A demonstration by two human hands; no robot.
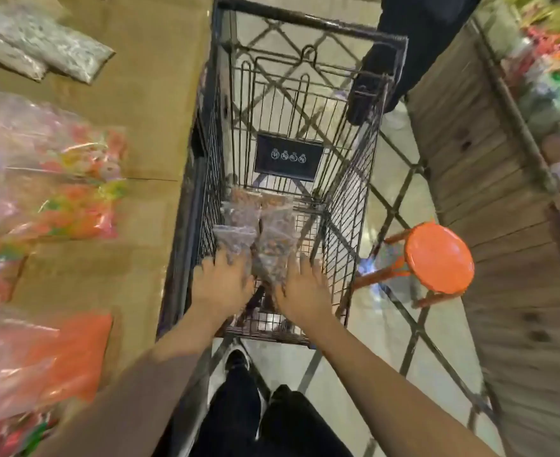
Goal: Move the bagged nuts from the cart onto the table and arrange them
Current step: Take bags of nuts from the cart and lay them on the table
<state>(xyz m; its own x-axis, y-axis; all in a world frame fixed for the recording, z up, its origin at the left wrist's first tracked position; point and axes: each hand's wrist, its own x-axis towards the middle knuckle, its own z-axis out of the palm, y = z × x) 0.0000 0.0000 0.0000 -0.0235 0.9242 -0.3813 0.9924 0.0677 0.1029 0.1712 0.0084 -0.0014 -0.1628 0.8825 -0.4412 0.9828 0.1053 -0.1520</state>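
A black wire cart point(348, 199) stands in the aisle in front of me. Several clear bags of brown nuts point(273, 232) lie in a row along its bottom. Both my hands reach down into the cart. My left hand point(221, 285) rests on the near-left bag point(236, 242), fingers over its lower end. My right hand point(300, 291) touches the near-right bag point(272, 258) with fingers spread. The frame is blurred, so I cannot tell whether either hand grips its bag. The cardboard-covered table point(147, 110) runs along the cart's left side.
On the table lie bags of coloured sweets point(58, 179), an orange bag point(64, 357) and grey bags point(48, 44). An orange stool point(438, 258) stands right of the cart, next to a wooden display point(502, 199). Another person's dark-gloved hand point(369, 87) holds the cart's far corner.
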